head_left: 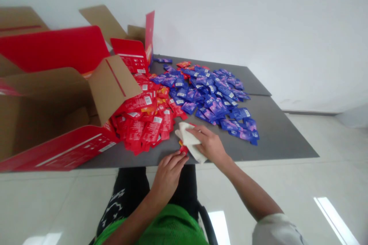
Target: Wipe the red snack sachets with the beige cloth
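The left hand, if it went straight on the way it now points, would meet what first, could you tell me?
The left hand would probably meet the small red sachet at its fingertips, just below the white cloth, though depth is hard to judge here.

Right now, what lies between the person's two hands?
In the head view, a small red sachet and a white cloth lie between the left hand and the right hand.
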`<state>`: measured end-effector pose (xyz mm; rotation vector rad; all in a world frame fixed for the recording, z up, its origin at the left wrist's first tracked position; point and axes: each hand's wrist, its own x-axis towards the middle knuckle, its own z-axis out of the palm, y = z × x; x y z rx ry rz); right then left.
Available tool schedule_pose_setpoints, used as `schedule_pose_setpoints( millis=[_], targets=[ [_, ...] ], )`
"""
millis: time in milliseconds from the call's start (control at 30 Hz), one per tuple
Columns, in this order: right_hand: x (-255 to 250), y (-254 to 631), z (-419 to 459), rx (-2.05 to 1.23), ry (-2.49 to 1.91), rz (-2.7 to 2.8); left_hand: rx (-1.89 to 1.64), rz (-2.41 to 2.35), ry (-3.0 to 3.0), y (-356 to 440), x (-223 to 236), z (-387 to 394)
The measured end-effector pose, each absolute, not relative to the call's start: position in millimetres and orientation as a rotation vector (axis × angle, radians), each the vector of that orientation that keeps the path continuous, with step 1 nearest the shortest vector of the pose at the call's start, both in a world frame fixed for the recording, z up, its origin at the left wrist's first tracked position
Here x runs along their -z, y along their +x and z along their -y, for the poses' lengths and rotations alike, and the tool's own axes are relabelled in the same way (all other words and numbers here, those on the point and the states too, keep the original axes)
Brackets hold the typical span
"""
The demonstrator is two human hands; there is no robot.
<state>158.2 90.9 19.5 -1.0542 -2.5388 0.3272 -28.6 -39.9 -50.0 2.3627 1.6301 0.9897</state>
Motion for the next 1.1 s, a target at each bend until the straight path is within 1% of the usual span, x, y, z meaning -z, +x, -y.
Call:
schedule_pose_setpoints(
  millis=[67, 133, 267, 333, 500, 567, 767, 867, 967, 1033, 1100],
  targets=[
    [-13, 152, -76, -0.403, -0.957, 2.629, -0.999, -1.659, 2.361, -28, 50, 40],
    [-8, 149, -79, -0.434, -0.975, 2.659, -0.996, -1.655, 2.36, -28, 49, 40],
    [-15, 152, -119, -0.314, -1.212, 2.559, -0.976, -1.614, 2.349, -29, 45, 39],
    [-21, 155, -125, -0.257, -1.27, 2.522, -0.981, -1.622, 2.343, -29, 45, 39],
    [-14, 152, -82, -0.37, -1.03, 2.63, -0.969, -1.659, 2.363, -28, 48, 40],
    [-9, 151, -78, -0.411, -1.024, 2.662, -0.962, -1.66, 2.358, -29, 47, 40],
    [-21, 156, -127, -0.254, -1.344, 2.523, -1.016, -1.602, 2.35, -29, 46, 38],
    [-20, 153, -110, -0.262, -1.216, 2.546, -1.004, -1.623, 2.341, -29, 47, 39],
    [-10, 149, -83, -0.376, -1.002, 2.635, -0.986, -1.659, 2.332, -28, 48, 40],
    [-5, 149, -82, -0.419, -0.996, 2.65, -0.984, -1.653, 2.327, -28, 47, 40],
    [-6, 152, -99, -0.388, -1.103, 2.604, -0.977, -1.632, 2.319, -28, 47, 40]
  ],
)
